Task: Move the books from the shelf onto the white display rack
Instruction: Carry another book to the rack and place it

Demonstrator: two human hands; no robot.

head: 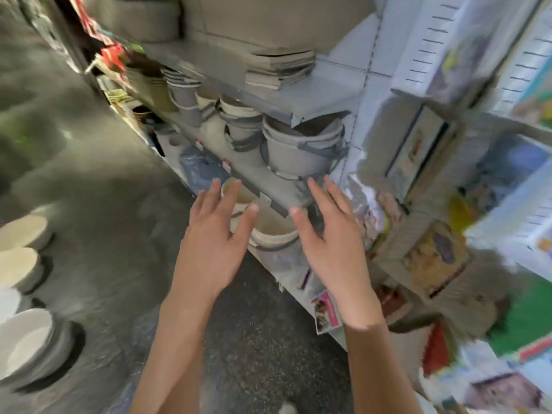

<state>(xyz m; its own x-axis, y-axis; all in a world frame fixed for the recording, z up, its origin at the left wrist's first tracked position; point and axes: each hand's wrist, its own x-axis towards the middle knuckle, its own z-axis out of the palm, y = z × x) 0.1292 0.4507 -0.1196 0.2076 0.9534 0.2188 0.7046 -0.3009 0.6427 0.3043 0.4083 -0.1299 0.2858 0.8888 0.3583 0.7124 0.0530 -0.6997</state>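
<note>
Neither grip holds anything: the left hand (215, 249) and the right hand (331, 243) are raised side by side, backs to the camera, fingers straight and spread, a narrow gap between the two thumbs. Both hover in front of the lower edge of a grey shelf (313, 94) stocked with stacked buckets (301, 150), the fingertips of both hands (237, 183) reaching as high as the front lip of the board the buckets stand on. A pale bucket (274, 228) shows in the gap between the hands, one level lower. A low stack of flat books (280, 67) lies on the upper board of the shelf, near its right end, well above and apart from either hand. The white display rack (519, 70) rises along the right edge of the frame, just beside the shelf, its slotted uprights visible and colourful covers (436, 255) resting on its tiers; the picture is heavily blurred there and titles cannot be read. White bowls (24, 351) sit in stacks at the left edge. Dark speckled floor (263, 339) lies beneath the bare forearms.
</note>
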